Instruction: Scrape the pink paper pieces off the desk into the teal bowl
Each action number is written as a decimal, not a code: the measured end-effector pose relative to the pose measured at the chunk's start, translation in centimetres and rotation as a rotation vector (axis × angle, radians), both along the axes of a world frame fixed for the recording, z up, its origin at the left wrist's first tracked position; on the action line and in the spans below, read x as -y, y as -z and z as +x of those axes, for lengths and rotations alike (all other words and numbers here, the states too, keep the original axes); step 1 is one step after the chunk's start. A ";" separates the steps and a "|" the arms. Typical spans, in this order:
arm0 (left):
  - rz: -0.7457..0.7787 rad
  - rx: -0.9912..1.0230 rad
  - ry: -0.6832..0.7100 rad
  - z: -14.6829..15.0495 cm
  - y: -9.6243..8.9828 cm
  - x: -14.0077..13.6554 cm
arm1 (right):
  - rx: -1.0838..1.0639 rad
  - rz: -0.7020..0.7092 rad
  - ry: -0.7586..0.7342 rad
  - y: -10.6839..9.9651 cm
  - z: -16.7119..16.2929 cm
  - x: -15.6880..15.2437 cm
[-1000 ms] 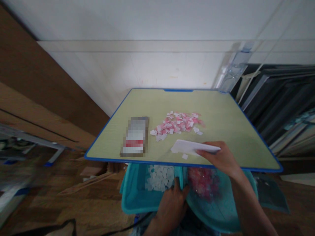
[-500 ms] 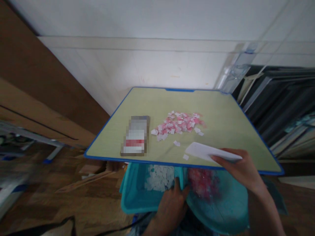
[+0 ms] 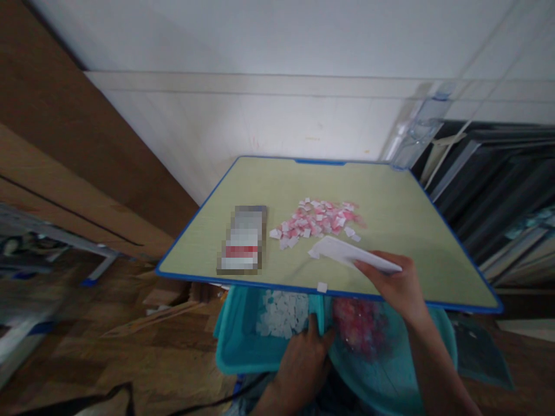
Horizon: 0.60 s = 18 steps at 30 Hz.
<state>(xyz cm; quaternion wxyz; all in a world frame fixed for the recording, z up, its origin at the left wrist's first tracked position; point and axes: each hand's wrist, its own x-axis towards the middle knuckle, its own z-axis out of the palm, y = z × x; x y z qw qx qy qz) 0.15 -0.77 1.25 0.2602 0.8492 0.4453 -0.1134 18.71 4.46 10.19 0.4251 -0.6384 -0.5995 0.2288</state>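
Note:
My right hand (image 3: pixel 396 283) is closed on a flat white piece (image 3: pixel 340 252), perhaps card or plastic. Its far end rests low over the table board, beside a small white square (image 3: pixel 313 253). One more white square (image 3: pixel 322 287) lies at the board's front edge. Beyond the white piece spreads a loose pile of pink and white squares (image 3: pixel 316 219). Below the board, my left hand (image 3: pixel 303 361) grips the rim between a teal rectangular tub (image 3: pixel 243 352) and a round teal basin (image 3: pixel 390 381). White squares fill part of the tub; a pink-red heap (image 3: pixel 359 326) lies in the basin.
A blurred-out phone-like object (image 3: pixel 243 240) lies on the left of the pale, blue-edged board (image 3: pixel 390 196). A clear plastic bottle (image 3: pixel 418 130) stands at its back right corner. Dark flat panels (image 3: pixel 498 167) lean at the right, and a wall rises behind.
My right hand has moved left and slightly away with the white piece. One white square has slid to the board's front edge. My left hand stays at the rim.

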 end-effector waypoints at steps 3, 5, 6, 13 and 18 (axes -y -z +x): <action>-0.008 0.003 -0.003 0.1 -0.1 0.0 | 0.012 0.031 -0.067 0.3 -0.1 -0.1; -0.002 0.023 0.001 0.0 0.0 0.0 | 0.024 0.052 -0.157 0.3 -0.4 0.0; 0.004 0.036 0.005 0.0 0.1 0.0 | 0.028 0.060 -0.195 0.2 -0.5 0.1; 0.027 0.048 0.006 -0.2 0.1 0.0 | 0.057 0.045 -0.091 -1.0 1.3 2.2; 0.026 0.032 0.019 -0.4 -0.3 -0.1 | 0.155 -0.055 -0.151 -1.4 3.6 4.2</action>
